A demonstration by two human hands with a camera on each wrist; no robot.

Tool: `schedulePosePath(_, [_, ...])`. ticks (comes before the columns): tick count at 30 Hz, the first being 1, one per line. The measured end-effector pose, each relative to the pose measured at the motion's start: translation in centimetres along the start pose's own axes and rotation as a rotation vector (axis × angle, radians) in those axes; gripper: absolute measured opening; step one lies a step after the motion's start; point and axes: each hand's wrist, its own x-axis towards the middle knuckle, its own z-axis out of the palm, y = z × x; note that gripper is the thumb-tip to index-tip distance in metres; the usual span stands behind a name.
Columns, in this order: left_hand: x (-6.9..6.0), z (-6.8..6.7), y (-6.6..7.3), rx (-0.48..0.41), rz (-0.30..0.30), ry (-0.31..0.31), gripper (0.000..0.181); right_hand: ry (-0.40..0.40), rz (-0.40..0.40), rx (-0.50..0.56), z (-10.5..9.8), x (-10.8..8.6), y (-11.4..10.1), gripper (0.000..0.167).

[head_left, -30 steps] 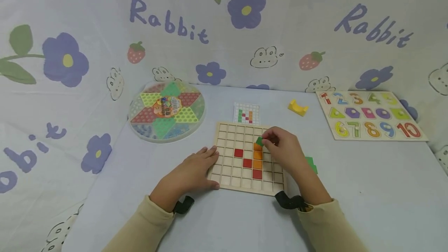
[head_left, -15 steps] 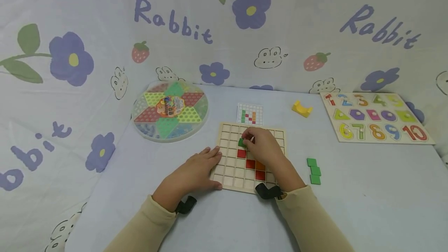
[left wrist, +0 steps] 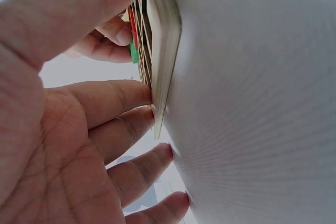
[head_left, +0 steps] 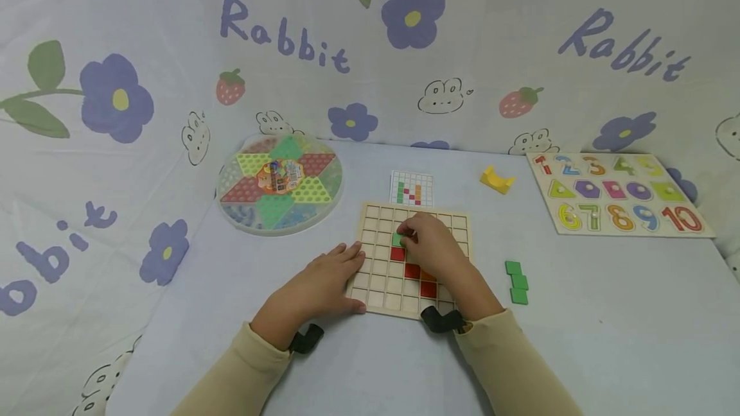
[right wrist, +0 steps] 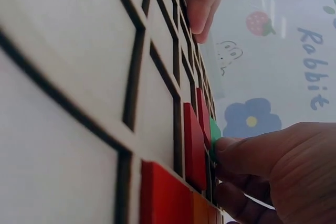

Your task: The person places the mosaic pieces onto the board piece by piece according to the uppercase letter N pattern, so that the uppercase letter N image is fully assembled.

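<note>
A wooden grid board (head_left: 376, 284) lies on the table. My left hand (head_left: 320, 281) rests at its left edge with the fingers spread; in the left wrist view some fingertips touch the rim. Over the board's upper middle, my right hand (head_left: 433, 249) pinches a green square tile (head_left: 397, 239) by its right side. That tile sits just behind a red tile (head_left: 397, 253), at or in a grid cell. Two more red tiles run down towards the lower right, one of them a red tile (head_left: 428, 289). Orange tiles (right wrist: 200, 208) are mostly hidden under my right hand.
Several green tiles (head_left: 519, 282) lie right of the board. Behind it is a pattern card (head_left: 412, 189) with coloured squares. A round Chinese checkers board (head_left: 280, 185) stands at back left, a yellow plastic piece (head_left: 497, 180) at back right, and a number puzzle board (head_left: 621, 194) farther right.
My right hand has carried the green tile left from the top of the orange column to the cell behind the red tile, then lowered it slightly. My left hand stays put.
</note>
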Motion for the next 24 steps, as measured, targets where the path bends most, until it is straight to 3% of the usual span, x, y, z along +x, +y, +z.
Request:
schedulePosePath(16, [-0.04,-0.04,-0.02,0.0,0.003,0.004,0.097,0.0,-0.001,-0.066,0.05,0.1,-0.3,0.018])
schedulePosePath(24, [0.05,0.09,-0.09,0.008,0.002,0.002,0.097,0.002,0.013,-0.005,-0.24,0.0,-0.5,0.009])
